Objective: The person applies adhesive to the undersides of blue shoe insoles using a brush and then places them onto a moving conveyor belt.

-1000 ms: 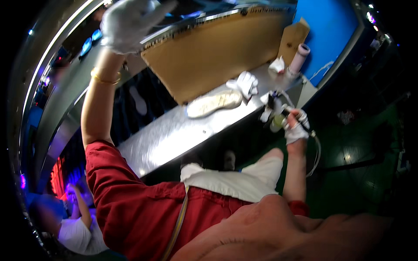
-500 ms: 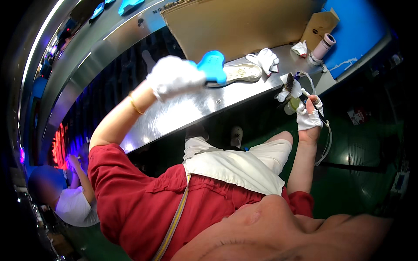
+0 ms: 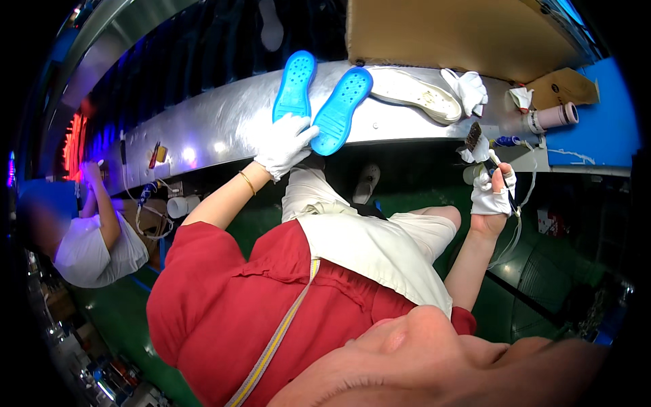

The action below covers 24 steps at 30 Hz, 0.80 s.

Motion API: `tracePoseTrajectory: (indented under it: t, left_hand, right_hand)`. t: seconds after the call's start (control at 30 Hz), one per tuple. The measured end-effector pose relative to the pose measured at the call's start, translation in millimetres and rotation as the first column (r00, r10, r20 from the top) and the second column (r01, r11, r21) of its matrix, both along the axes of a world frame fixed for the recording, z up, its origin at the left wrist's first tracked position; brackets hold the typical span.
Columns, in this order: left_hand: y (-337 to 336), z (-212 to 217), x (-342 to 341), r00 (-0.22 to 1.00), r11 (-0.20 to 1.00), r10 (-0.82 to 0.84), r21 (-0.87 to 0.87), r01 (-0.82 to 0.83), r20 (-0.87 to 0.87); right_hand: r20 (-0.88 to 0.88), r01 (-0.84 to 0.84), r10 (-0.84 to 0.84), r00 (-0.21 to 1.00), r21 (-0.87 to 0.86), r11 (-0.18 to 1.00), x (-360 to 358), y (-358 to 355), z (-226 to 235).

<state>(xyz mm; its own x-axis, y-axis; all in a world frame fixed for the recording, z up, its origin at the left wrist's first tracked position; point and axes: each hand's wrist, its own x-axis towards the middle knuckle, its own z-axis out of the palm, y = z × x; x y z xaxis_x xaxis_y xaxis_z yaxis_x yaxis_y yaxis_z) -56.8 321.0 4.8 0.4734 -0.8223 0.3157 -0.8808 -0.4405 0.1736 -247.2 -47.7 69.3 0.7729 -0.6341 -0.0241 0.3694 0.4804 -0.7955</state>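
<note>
My left hand [image 3: 286, 146], in a white glove, is closed on the near end of a blue shoe sole [image 3: 295, 85] at the steel bench's edge. Against its fingertips lies a second blue sole [image 3: 344, 108], tilted to the right. Off to the right, my right hand [image 3: 494, 193], in a glove that leaves the thumb bare, grips the handle of a brush [image 3: 473, 138]. The dark bristles point up and away, with pale material just below them. A white shoe [image 3: 420, 95] rests on the bench beyond the second sole.
White gloves [image 3: 466, 90] lie beside the shoe. A pink bottle [image 3: 557, 116] and a cardboard flap [image 3: 565, 89] are at the right end. Behind stands a large cardboard sheet [image 3: 461, 34]. White tubing [image 3: 534, 169] hangs near my right hand. Another person [image 3: 98, 247] works at far left.
My left hand has come down and nearer the bench edge; both blue soles now show there side by side. My right hand still grips the brush. The view has turned left.
</note>
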Motion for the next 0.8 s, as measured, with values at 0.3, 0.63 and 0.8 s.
tracePoseTrajectory:
  t: [0.3,0.63,0.8]
  left_hand:
    - [-15,-28,-21,0.997,0.991,0.074,-0.117,-0.07,0.026]
    - [-49,82,10,0.783,0.338,-0.185,-0.787,-0.516,-0.593]
    - [-35,122,75,0.477,0.286,-0.757,-0.883,-0.372,-0.446]
  right_hand:
    - [-0.02,-0.135,0.134,0.991,-0.105,0.985,21,22,-3]
    - [0.076,-0.192,0.203,0.976,-0.131,0.973,20,31,10]
    - [0.093,-0.14,0.162,0.982,-0.209,0.968,14,40,28]
